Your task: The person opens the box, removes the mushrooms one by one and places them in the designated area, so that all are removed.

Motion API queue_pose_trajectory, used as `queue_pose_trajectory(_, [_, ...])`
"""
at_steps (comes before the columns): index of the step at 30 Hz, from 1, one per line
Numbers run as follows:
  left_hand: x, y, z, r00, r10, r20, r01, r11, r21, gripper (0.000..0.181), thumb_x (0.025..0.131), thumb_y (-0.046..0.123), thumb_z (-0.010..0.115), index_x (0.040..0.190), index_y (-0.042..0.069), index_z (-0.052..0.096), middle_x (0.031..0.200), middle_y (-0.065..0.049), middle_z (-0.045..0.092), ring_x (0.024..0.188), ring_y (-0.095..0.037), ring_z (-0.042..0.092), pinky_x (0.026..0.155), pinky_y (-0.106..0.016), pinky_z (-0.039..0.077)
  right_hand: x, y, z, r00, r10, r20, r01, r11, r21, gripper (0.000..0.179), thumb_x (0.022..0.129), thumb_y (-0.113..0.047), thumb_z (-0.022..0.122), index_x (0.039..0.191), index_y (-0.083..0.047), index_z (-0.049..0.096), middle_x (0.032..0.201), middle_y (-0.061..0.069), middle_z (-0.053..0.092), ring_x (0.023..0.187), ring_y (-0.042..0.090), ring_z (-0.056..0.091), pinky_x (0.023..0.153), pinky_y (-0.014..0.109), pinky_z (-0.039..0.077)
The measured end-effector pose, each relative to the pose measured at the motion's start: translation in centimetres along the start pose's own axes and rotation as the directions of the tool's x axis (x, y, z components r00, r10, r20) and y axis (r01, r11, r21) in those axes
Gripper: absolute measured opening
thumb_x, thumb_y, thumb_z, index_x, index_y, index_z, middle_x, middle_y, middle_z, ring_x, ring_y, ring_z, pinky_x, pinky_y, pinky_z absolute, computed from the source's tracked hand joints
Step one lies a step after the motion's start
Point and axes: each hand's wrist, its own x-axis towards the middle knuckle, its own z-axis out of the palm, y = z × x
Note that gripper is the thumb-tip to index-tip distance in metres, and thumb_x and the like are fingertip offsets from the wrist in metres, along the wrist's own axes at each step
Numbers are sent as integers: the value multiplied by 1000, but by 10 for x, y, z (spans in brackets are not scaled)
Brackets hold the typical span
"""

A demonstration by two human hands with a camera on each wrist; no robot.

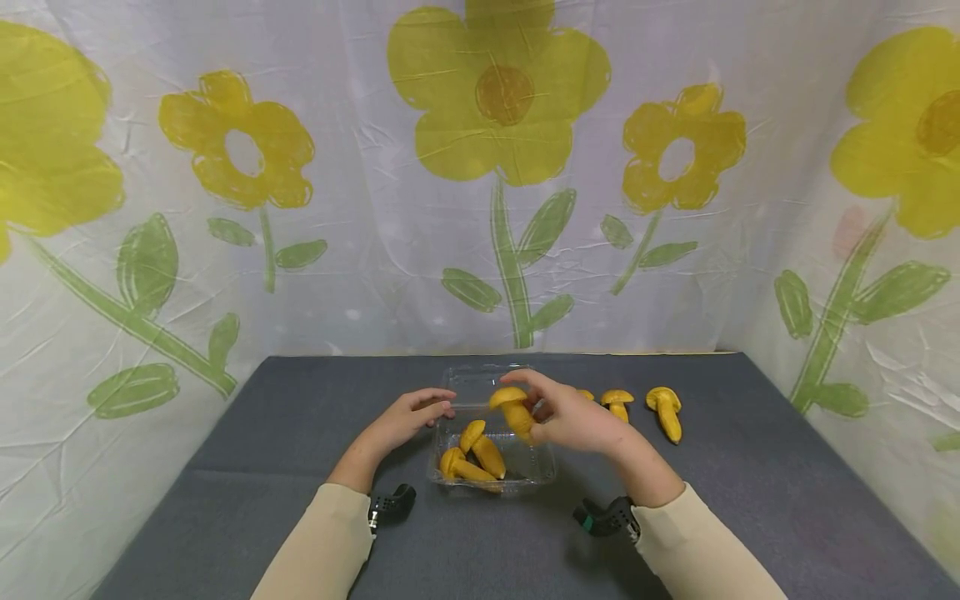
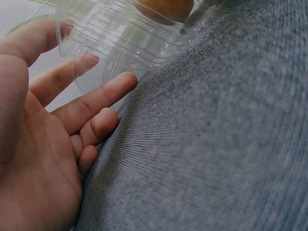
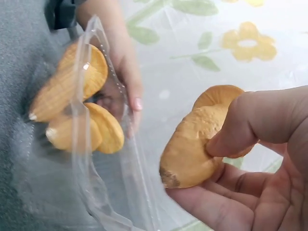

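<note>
The right hand [image 1: 576,417] pinches a mushroom [image 1: 516,412] by its stem between thumb and fingers, above the open plastic box [image 1: 531,469], where two more mushrooms [image 1: 489,456] lie toward eight o'clock. At the box's ten o'clock, the left hand [image 1: 405,419] has loosely extended fingers, gripping nothing. A light pinch should spare the stem; the roomier four o'clock side would suit gentle lowering.

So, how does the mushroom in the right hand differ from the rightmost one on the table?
The held mushroom is pinched by the right hand above the box; the rightmost mushroom lies on the table. Fingers partly cover the held mushroom; the rightmost mushroom shows uncovered. Both are yellow, with cap and stem.
</note>
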Motion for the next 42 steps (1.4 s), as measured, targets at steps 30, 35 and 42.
queue_pose_trajectory(30, [1,-2,0,1000,4,0,-4,1000,-9,43,108,37,55,143,13,60,119,-3,72,109,-20,63,95,-47,48,-24,17,-43,972,146,184,-153,988,27,58,82,13,67,129,-7,39,92,12,55,67,20,41,61,32,36])
queue_pose_trajectory(35, [1,-3,0,1000,5,0,-5,1000,-9,42,108,37,56,143,13,61,119,-3,72,110,-20,63,95,-47,49,-22,22,-42,964,218,154,-216,976,-29,57,76,10,72,120,-11,41,91,10,51,72,22,47,63,35,36])
queue_pose_trajectory(42, [1,-2,0,1000,-1,-4,1,1000,-1,42,108,36,56,143,14,61,119,-2,72,107,-20,63,94,-46,49,-22,30,-43,947,287,141,-292,956,13,48,75,9,75,110,-8,46,90,11,52,76,22,57,67,38,49])
